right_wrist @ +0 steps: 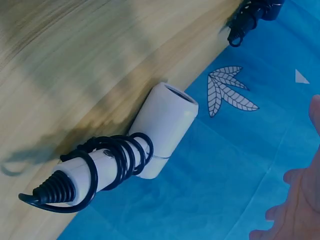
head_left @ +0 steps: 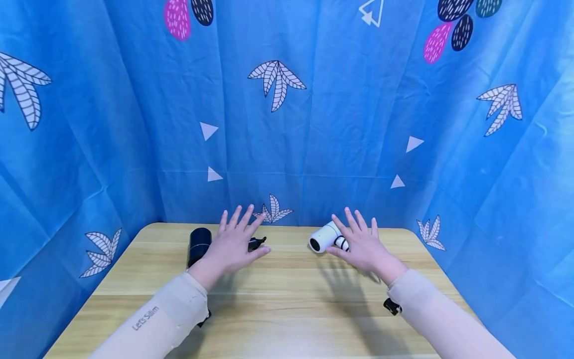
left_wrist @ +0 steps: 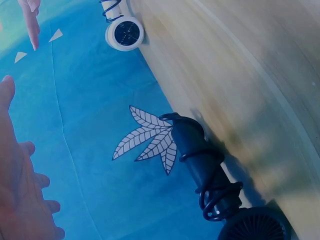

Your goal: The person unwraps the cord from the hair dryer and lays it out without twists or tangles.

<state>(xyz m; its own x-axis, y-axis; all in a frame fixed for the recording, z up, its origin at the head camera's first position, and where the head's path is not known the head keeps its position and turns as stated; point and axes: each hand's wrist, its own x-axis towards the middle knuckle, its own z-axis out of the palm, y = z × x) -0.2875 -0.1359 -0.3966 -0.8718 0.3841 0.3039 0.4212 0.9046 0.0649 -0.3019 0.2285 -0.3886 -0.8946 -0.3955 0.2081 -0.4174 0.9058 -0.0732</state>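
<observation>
My left hand [head_left: 231, 244] hovers over the table with its fingers spread, holding nothing. Partly hidden beneath it lies a black hair dryer [head_left: 200, 243]; in the left wrist view its handle [left_wrist: 197, 165] is wrapped in its own black cord. My right hand [head_left: 362, 245], also spread and holding nothing, is held above a white hair dryer [head_left: 324, 237]. The right wrist view shows that dryer's white barrel [right_wrist: 165, 122] and a black cord [right_wrist: 122, 157] coiled around the handle. In the head view the right hand covers part of this handle.
Both dryers lie near the back edge of the light wooden table [head_left: 278, 309]. A blue patterned curtain [head_left: 278, 144] hangs behind the table and along both sides. Shadows of the hands fall across the tabletop.
</observation>
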